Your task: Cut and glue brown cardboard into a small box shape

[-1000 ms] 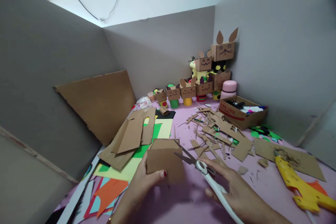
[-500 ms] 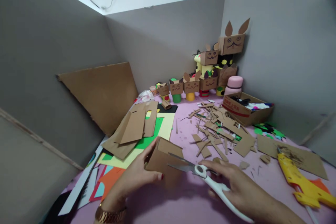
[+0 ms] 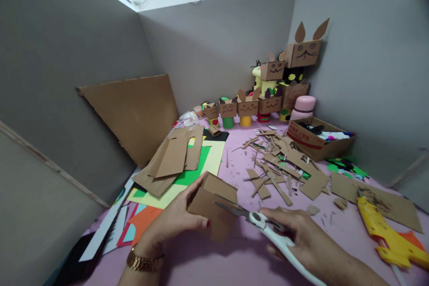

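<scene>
My left hand (image 3: 176, 221) grips a folded brown cardboard piece (image 3: 211, 203) just above the pink table (image 3: 234, 259), thumb at its lower front edge. White-handled scissors (image 3: 268, 230) are held in my right hand (image 3: 301, 241), fingers wrapped round the handles. The open blades point left and lie against the cardboard piece's right side. A gold watch sits on my left wrist.
Cardboard scraps (image 3: 281, 165) litter the table's middle. Flat cardboard and coloured paper sheets (image 3: 177, 165) lie at the left. A yellow glue gun (image 3: 385, 232) rests at the right, an open carton (image 3: 318, 140) behind it. Box-headed cardboard figures (image 3: 268, 94) line the far corner. Grey panels enclose the table.
My left hand has turned the cardboard piece so its top tilts away and to the right. The scissors have swung left until the blades meet the piece. The view has shifted down and left.
</scene>
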The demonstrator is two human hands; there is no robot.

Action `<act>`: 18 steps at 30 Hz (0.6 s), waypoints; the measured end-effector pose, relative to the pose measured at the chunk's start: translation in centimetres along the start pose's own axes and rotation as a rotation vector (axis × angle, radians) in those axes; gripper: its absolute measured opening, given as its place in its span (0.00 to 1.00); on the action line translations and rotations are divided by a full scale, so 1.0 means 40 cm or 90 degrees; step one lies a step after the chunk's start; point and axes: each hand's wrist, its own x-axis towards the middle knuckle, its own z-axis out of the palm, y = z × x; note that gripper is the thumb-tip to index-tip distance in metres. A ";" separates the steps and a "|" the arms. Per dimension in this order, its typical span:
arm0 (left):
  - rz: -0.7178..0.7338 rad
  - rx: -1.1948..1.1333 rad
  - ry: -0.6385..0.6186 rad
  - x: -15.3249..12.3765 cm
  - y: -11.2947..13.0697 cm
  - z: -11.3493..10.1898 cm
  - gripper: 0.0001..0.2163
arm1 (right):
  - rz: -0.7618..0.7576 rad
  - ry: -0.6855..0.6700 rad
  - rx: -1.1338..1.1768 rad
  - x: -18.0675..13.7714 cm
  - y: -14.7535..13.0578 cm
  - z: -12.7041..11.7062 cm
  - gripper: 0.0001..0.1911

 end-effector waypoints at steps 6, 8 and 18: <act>0.003 -0.039 -0.009 0.006 -0.010 0.000 0.49 | -0.012 0.010 -0.011 -0.003 0.001 0.000 0.04; 0.000 -0.054 -0.016 0.007 -0.011 0.001 0.50 | -0.013 0.006 -0.014 -0.006 -0.008 -0.004 0.04; 0.001 -0.047 -0.027 0.011 -0.008 0.009 0.48 | -0.040 0.048 -0.098 0.000 0.030 0.003 0.16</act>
